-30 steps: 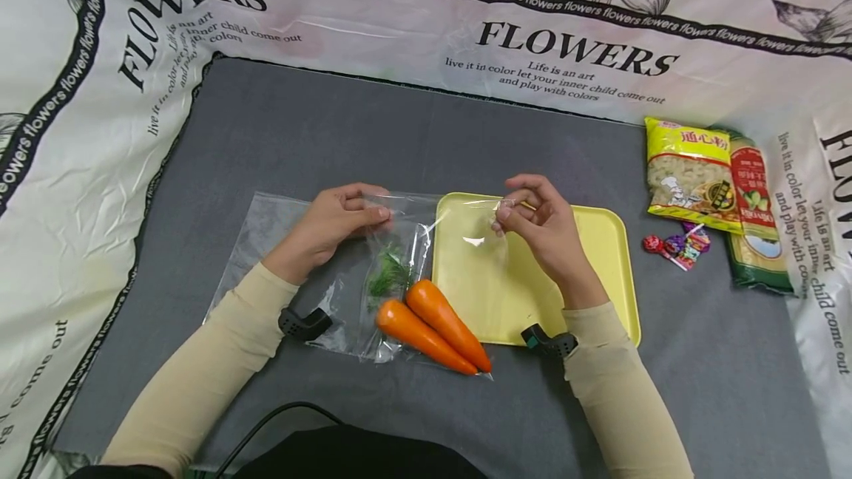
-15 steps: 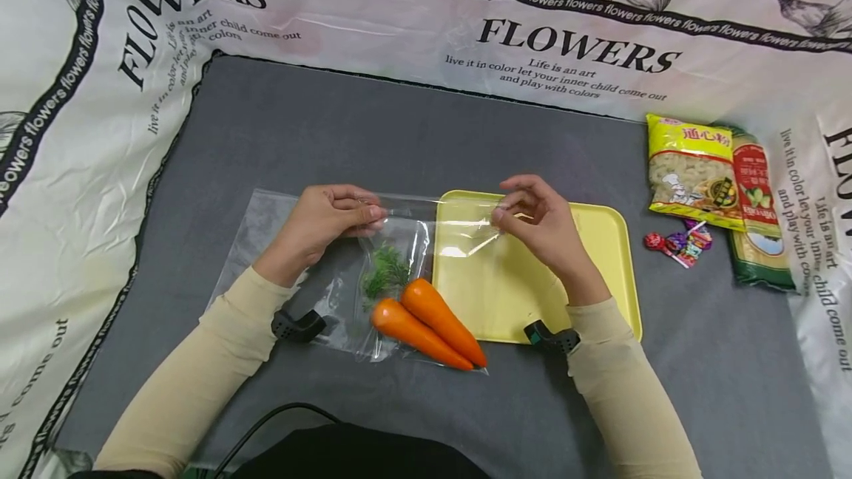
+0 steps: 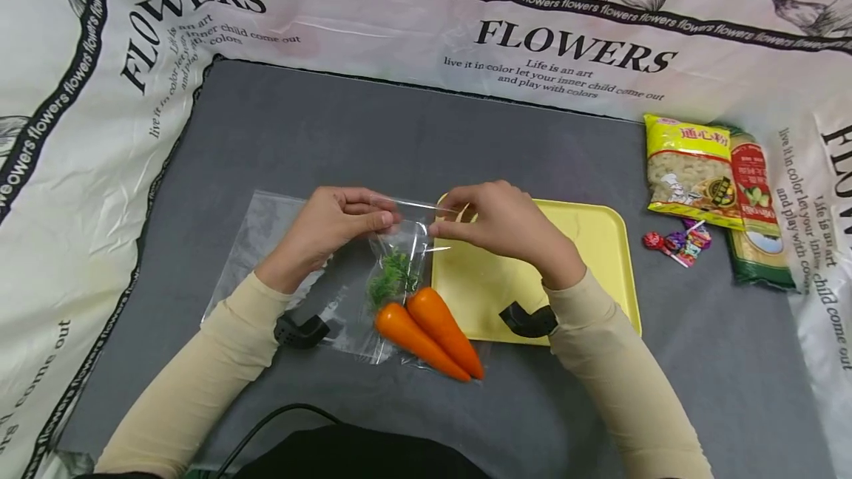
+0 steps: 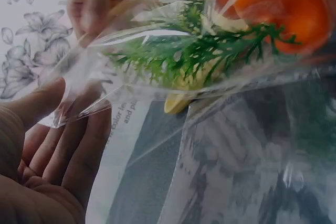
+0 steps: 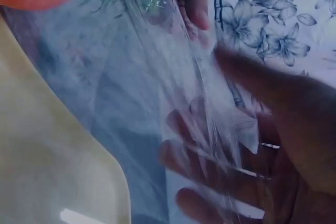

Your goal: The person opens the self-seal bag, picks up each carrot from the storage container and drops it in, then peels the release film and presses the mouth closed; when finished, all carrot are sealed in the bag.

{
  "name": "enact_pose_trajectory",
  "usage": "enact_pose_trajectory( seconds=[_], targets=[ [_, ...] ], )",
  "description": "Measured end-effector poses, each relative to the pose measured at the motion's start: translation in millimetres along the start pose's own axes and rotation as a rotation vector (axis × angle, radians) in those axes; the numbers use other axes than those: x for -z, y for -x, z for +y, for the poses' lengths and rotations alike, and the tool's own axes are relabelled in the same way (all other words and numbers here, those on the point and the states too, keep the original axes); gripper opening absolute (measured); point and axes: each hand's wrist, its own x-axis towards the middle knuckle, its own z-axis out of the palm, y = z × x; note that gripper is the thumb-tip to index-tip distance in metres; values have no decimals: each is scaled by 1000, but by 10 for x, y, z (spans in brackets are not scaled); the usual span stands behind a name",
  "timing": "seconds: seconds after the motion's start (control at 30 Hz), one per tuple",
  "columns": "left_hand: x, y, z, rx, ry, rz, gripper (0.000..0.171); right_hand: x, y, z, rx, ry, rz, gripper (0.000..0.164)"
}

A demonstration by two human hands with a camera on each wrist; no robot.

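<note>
A clear plastic bag [image 3: 416,231] holds two orange carrots [image 3: 426,341] with feathery green tops [image 3: 389,279]. The bag's lower end lies over the table and the left side of the yellow tray [image 3: 599,265]; its top edge is raised. My left hand [image 3: 333,231] pinches the left of that edge between thumb and fingers. On the right part of the edge, my right hand [image 3: 506,231] also pinches the film. In the left wrist view, the green tops [image 4: 205,51] show through the film. The right wrist view has the film [image 5: 205,114] running between thumb and fingers of my right hand [image 5: 294,124].
Another clear bag [image 3: 246,242] lies flat under my left forearm. At the right are a yellow pasta packet [image 3: 692,176], a red and green packet [image 3: 762,242] partly beneath it, and several lollipops [image 3: 679,242]. A black cable [image 3: 286,409] runs near the front edge.
My right hand has moved left, close to my left hand, so the bag's top edge is no longer stretched wide. My left hand shifts slightly; the carrots have turned a little.
</note>
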Motion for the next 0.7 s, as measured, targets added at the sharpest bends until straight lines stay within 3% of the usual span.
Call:
enact_pose_trajectory(
  seconds=[0.13, 0.27, 0.4, 0.57, 0.63, 0.7],
  targets=[
    [-10, 63, 48, -12, 40, 1, 28, -12, -35, 8, 5, -16, -5, 12],
    [-31, 96, 85, -32, 15, 43, 26, -16, -22, 51, 1, -38, 13, 13],
    [-37, 96, 80, -80, -12, 59, 28, 11, 113, 138, -14, -55, 121, 16],
    [44, 123, 5, -119, -11, 92, 28, 37, 515, 255, -146, -321, 324, 25],
    [86, 118, -44, -125, 2, 101, 28, -28, 646, 239, -195, -421, 324, 31],
    [115, 102, -101, -138, 30, 107, 29, -143, 730, 202, -223, -491, 268, 33]
  ],
)
